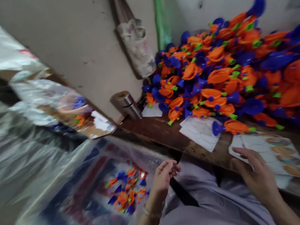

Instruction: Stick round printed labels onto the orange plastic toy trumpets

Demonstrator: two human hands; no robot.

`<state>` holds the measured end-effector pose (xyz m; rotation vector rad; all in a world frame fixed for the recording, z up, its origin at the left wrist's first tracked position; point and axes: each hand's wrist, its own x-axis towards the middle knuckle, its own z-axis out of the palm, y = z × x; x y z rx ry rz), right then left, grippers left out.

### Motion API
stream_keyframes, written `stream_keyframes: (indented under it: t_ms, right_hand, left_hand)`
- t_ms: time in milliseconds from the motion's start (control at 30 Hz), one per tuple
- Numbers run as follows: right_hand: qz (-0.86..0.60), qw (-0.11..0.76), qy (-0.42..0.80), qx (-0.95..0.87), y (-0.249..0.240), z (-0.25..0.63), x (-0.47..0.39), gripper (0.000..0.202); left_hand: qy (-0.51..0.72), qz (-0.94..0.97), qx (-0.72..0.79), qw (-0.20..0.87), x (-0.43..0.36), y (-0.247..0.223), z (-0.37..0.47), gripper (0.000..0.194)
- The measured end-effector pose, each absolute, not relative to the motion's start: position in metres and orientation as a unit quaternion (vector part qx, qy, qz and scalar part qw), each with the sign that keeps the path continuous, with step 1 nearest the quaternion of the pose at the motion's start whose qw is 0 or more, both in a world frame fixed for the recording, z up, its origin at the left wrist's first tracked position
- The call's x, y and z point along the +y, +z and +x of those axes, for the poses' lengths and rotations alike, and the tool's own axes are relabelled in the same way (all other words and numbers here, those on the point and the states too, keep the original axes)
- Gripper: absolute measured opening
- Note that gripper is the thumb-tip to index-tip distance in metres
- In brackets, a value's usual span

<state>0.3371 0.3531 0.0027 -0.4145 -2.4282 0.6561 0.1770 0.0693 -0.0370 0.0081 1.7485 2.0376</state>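
Observation:
My left hand (164,177) is above the lap beside the plastic-lined bin, its fingers curled together; whatever they may hold is hidden. On the right, my right hand (254,174) has its thumb and fingers apart with nothing between them, at the table's front edge near a printed sheet (285,153). One orange and blue toy piece with a green tip (236,127) lies just beyond that hand, over the papers. Behind it rises a big pile of similar pieces (218,75). Several more pieces (128,191) lie inside the bin (28,220).
A metal flask (129,105) stands at the table's back left by the wall. White papers (201,131) lie on the brown table (152,128). A patterned bag (137,47) and a green one (161,22) hang behind. Plastic bags and a pink basket (73,104) are left.

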Motion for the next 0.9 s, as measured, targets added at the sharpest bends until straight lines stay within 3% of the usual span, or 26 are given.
stream_keyframes:
  t_ms: [133,267,400,600,800,900]
  right_hand:
    - [-0.356,0.339,0.070,-0.868,0.002,0.397,0.423,0.069]
    - [-0.494,0.213,0.110,-0.836,0.000,0.416,0.456,0.077]
    - [-0.528,0.179,0.159,-0.815,-0.011,0.407,0.460,0.068]
    - [-0.509,0.312,0.197,-0.777,-0.007,0.410,0.449,0.040]
    - [-0.437,0.413,0.260,-0.756,0.023,0.402,0.409,0.029]
    - [-0.374,0.423,0.340,-0.752,0.039,0.387,0.386,0.024]
  left_hand:
    - [0.691,0.160,0.608,0.357,0.128,0.002,0.180,0.033]
    - [0.608,0.294,0.624,0.392,0.185,0.021,0.180,0.015]
    - [0.553,0.369,0.644,0.379,0.230,0.016,0.193,0.025]
    - [0.577,0.360,0.650,0.340,0.258,0.003,0.204,0.033]
    - [0.657,0.412,0.608,0.171,0.267,0.047,0.192,0.041]
    - [0.649,0.447,0.593,0.167,0.278,0.071,0.184,0.041]
